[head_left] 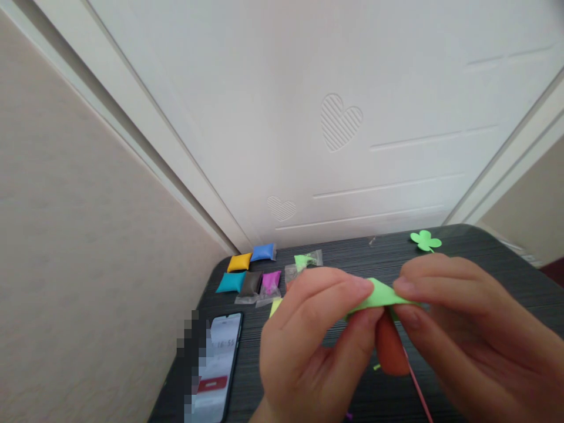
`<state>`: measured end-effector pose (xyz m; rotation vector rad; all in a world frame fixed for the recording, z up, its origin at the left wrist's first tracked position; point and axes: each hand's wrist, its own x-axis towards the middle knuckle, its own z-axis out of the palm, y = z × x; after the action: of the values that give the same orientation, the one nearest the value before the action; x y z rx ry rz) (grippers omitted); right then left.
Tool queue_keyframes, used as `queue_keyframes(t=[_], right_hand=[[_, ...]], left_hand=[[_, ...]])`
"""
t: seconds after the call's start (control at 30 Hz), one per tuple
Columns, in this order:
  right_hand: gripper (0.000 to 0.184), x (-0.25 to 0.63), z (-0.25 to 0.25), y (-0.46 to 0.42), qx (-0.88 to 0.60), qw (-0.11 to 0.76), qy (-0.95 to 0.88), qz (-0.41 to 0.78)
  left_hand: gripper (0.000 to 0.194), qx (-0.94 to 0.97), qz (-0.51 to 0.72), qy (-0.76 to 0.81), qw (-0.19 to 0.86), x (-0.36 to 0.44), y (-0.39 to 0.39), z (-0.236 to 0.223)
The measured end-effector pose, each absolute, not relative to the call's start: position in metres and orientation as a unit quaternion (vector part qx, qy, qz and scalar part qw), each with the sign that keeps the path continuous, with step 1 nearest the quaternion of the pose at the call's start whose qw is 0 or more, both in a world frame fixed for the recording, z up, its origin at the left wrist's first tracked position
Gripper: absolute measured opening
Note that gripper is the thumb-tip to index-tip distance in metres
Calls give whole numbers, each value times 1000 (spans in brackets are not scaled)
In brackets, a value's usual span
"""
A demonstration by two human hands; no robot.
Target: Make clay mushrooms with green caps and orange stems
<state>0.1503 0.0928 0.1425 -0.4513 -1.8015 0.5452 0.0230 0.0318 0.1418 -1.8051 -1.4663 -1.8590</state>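
A flat, bright green piece of modelling clay [378, 295] is pinched between both of my hands, above the table. My left hand [308, 335] grips its left end with thumb and fingers. On the other end, the fingertips and thumb of my right hand [480, 329] are closed. Just below the green clay an orange, rounded, elongated piece [391, 351] shows between my hands; its upper end is hidden. A thin pinkish-red stick [418, 385] slants down beside it. I cannot tell whether the orange piece touches the green clay.
Clay packets in blue [263, 252], yellow [239, 262], teal [231, 282], dark grey [251, 284] and purple [270, 283] lie back left, near an opened green packet [306, 260]. A phone [220, 358] lies in front. A green clover shape [425, 241] sits back right, before a white door [247, 117].
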Motion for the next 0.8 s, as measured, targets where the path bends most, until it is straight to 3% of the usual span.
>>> queue_keyframes(t=[0.27,0.8], right_hand=[[20,154,142,102,-153,530,-815,177],[25,155,139,107,-136,535,-828,101]], left_hand=[[20,-622,-609,-479,108,21,31,144],[26,-632,-533,-518,218,21,31,144]])
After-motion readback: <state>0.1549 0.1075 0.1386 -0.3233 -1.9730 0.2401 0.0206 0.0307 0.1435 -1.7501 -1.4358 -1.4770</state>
